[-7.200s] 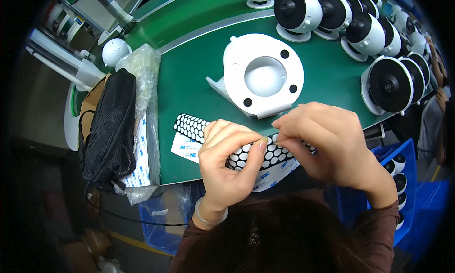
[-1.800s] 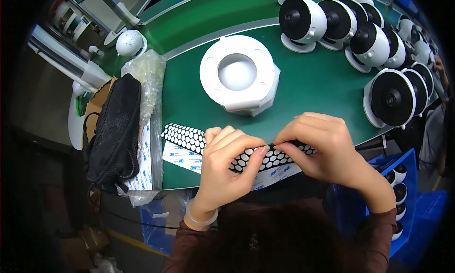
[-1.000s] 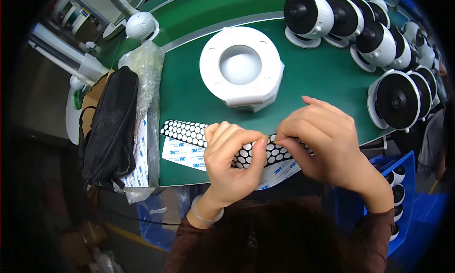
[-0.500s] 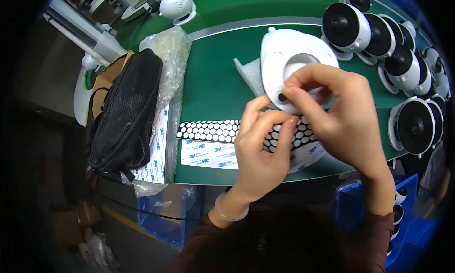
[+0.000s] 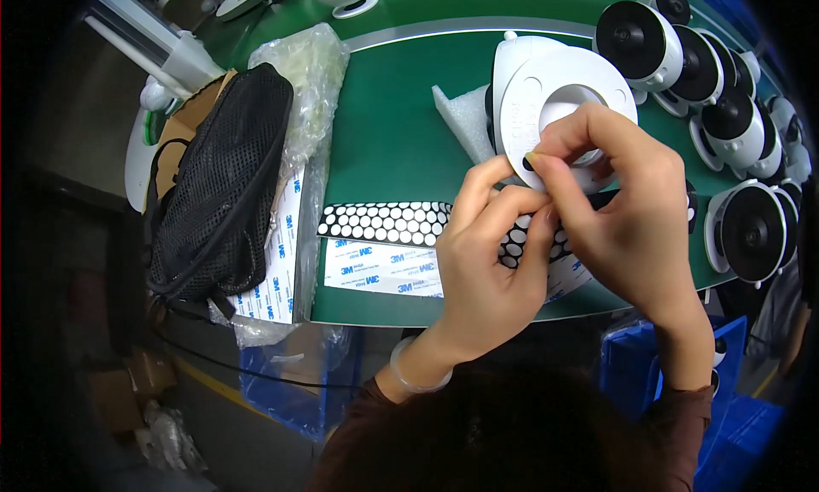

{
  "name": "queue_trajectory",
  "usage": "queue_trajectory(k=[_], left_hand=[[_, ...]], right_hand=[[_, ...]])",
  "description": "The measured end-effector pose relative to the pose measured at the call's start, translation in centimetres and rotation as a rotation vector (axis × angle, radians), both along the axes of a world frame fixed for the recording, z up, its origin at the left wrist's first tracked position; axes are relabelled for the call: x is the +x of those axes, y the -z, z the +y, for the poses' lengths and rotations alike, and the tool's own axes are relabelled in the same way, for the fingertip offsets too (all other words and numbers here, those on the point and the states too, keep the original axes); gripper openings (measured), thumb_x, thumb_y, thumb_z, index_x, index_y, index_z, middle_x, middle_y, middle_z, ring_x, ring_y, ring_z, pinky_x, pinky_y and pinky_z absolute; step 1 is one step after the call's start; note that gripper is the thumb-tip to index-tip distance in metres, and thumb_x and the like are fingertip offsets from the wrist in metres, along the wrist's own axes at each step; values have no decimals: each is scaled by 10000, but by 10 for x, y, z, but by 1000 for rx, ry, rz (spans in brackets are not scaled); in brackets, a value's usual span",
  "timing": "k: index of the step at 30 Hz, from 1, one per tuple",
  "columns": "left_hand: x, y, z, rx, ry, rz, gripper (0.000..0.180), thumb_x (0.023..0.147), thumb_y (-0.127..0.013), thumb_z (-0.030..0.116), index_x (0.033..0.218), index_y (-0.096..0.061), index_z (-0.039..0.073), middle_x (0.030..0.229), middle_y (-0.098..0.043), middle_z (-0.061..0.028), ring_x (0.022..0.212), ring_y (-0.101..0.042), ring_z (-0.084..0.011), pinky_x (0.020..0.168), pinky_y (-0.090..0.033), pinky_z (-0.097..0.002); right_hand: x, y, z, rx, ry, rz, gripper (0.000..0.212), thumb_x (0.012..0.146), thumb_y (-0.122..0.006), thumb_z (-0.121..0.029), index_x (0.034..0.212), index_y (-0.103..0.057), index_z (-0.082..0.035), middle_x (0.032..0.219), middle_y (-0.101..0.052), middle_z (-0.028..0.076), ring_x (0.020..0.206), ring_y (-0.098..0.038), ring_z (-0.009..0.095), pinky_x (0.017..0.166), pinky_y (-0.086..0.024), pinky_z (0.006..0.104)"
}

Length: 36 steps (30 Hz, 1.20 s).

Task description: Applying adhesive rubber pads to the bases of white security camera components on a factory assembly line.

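A white camera-like device [image 5: 516, 108] lies with its rounded base turned up, a wide round opening in the middle. Thumb and index finger of my right hand [image 5: 618, 210] are pinched together on a small black round pad [image 5: 528, 162] at the base's near-left edge. My left hand [image 5: 490, 270] has its index fingertip against that edge, while its thumb and another finger meet just below; whatever lies between them is hidden. Beneath both hands runs a black strip with rows of white dots [image 5: 388, 222], over printed white backing paper [image 5: 380, 268].
White foam wrap [image 5: 469, 121] sits left of the device. Several white devices with black round faces [image 5: 631, 44] stand at the right. A black mesh bag [image 5: 226, 185] and clear plastic wrap [image 5: 311, 91] occupy the left of the green table [image 5: 401, 91]. Blue bins [image 5: 627, 364] are below.
The view has shifted slightly. The device's base is tilted more toward me and shows more of its face. My right thumb now covers more of the black pad; both hands stay close to it.
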<state>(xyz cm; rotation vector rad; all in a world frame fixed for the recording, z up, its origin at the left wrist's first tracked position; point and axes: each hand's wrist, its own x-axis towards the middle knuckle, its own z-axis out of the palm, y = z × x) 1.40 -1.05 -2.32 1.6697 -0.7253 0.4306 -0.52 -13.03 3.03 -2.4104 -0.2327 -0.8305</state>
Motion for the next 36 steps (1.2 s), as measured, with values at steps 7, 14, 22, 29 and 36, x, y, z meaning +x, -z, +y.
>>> queue_trajectory(k=[7, 14, 22, 29, 36], left_hand=[[-15, -1, 21, 68, -4, 80, 59, 757, -604, -13, 814, -613, -1, 1112, -490, -166, 602, -496, -127, 586, -420, -235], [-14, -16, 25, 91, 170, -16, 117, 723, -536, -73, 820, -591, -35, 933, -591, -156, 718, -536, -172, 702, -373, -253], [-11, -18, 9, 194, 144, -58, 123, 650, -678, 0, 746, -620, 50, 737, -631, -28, 609, -486, -157, 623, -307, -258], [-12, -18, 3, 207, 115, -149, 138, 645, -672, -10, 754, -615, 52, 732, -630, -26, 593, -501, -160, 628, -310, -259], [-11, -14, 0, 214, 100, -152, 137, 643, -668, -16, 748, -610, 51, 733, -632, -25, 593, -507, -159, 632, -313, -259]], right_hand=[[-7, -4, -11, 100, -46, -94, 86, 779, -577, 47, 858, -572, 14, 780, -623, 53, 708, -603, 117, 647, -472, 232], [-55, -17, -35, 57, -219, 282, 119, 704, -592, 58, 809, -623, 12, 657, -603, 101, 570, -592, 190, 543, -451, 237], [-58, -7, -40, -12, -204, 106, 168, 669, -677, 21, 812, -615, -43, 760, -625, 64, 666, -608, 215, 684, -490, 302], [-58, 3, -39, 23, -141, 65, 186, 638, -699, 6, 784, -615, -72, 762, -623, 34, 692, -605, 208, 798, -478, 379], [-54, 5, -40, -40, -137, 88, 172, 646, -697, -12, 773, -599, -73, 749, -615, 33, 697, -606, 209, 817, -473, 394]])
